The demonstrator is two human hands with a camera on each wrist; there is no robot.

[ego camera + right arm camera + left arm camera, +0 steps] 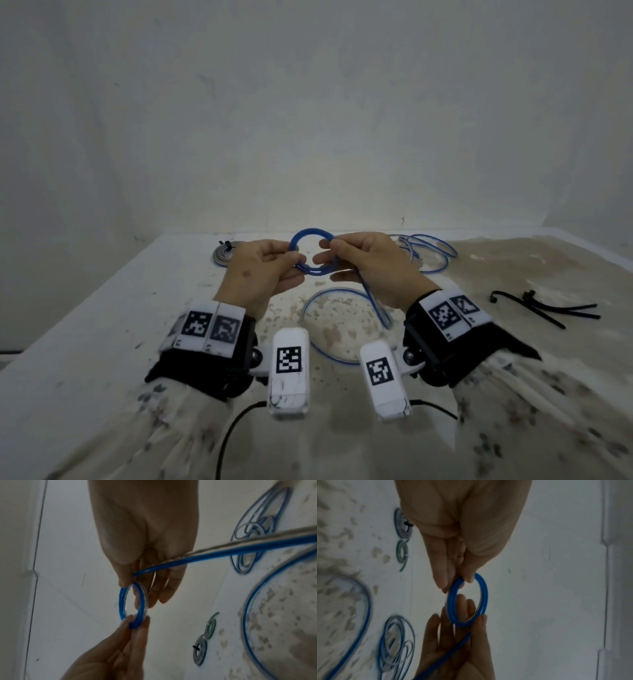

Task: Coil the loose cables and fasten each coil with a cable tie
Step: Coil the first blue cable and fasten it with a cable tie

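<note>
A small blue cable coil [310, 240] is held above the table between both hands. My left hand [263, 267] pinches its left side, seen close in the left wrist view as the coil [483, 588] under my left fingertips [442, 580]. My right hand [363, 260] pinches the right side of the coil [122, 599], and the loose blue tail [240, 547] runs through its fingers. That tail [376, 308] drops to a wide loop [325, 349] on the table. Several black cable ties [548, 308] lie at the right.
A grey coil [221, 255] fastened with a black tie lies at the far left, with a small green coil [210, 630] beside it. More loose blue and clear cables [431, 253] lie at the back right. The table [102, 325] is white, stained brown on the right.
</note>
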